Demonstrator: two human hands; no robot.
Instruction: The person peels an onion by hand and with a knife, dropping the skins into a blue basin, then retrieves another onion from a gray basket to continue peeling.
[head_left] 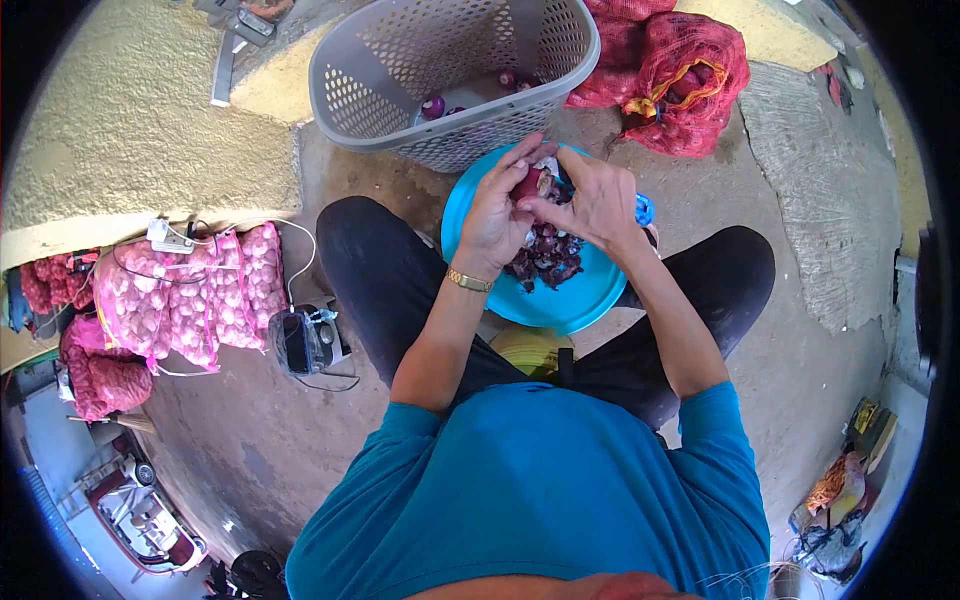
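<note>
My left hand is closed around a red onion, with its dry root end showing. From the other side my right hand grips the same onion, thumb and fingers pressed on its skin. Both hands are above a round turquoise tray between my knees. Dark purple onion skins lie heaped in the tray under my hands. Just beyond it stands a grey perforated plastic basket. On the basket floor are several red onions.
Red mesh sacks stand right of the basket. At left, pink net bags of bulbs rest by a low wall. A phone-like device with cables lies beside my left knee. Something blue sits at the tray's right edge.
</note>
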